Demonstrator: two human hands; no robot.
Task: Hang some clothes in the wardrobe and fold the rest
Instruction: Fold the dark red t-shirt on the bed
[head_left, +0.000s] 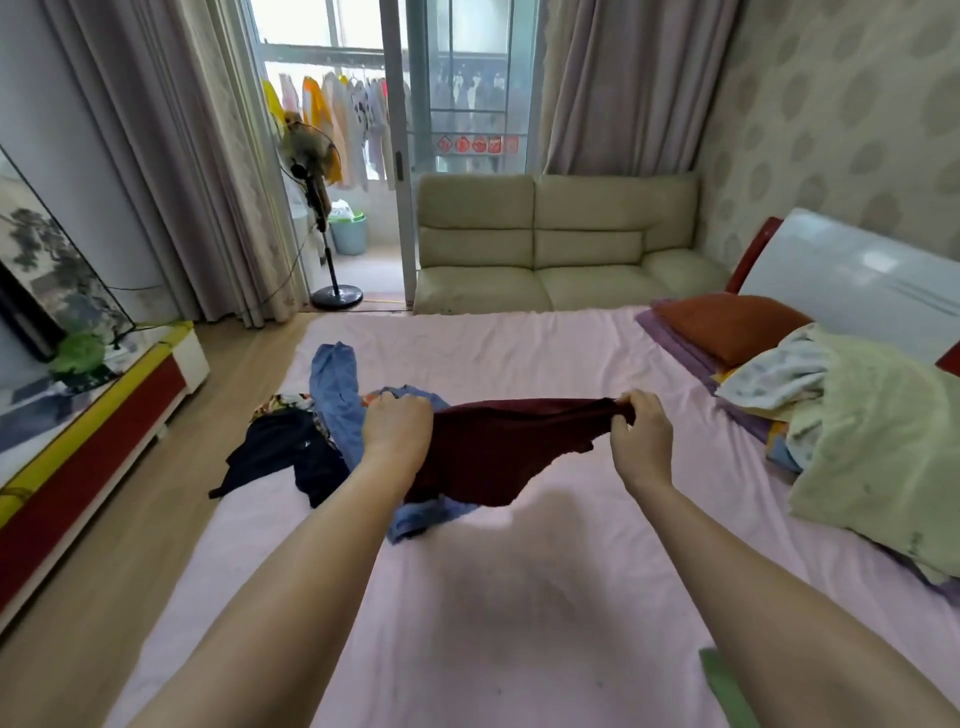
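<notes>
Maroon garment (514, 447): soft matt cloth. Bed sheet (519, 597): matt pink cloth, lightly creased. Headboard (852, 291): glossy white. Sofa (561, 244): smooth leather-like. Floor (104, 561): wood-look.

A bed (519, 597) covered with a pale pink sheet (467, 353) fills most of the view. Near its left edge lies a loose heap of clothes: a blue garment (335, 400), a dark navy garment (283, 452) spread toward the edge, and a patterned piece (280, 401) partly buried beneath them. Along the right side rest an orange-brown pillow (727, 325), a purple folded blanket (675, 338) under it, and a bundled pale green quilt (878, 441).
</notes>
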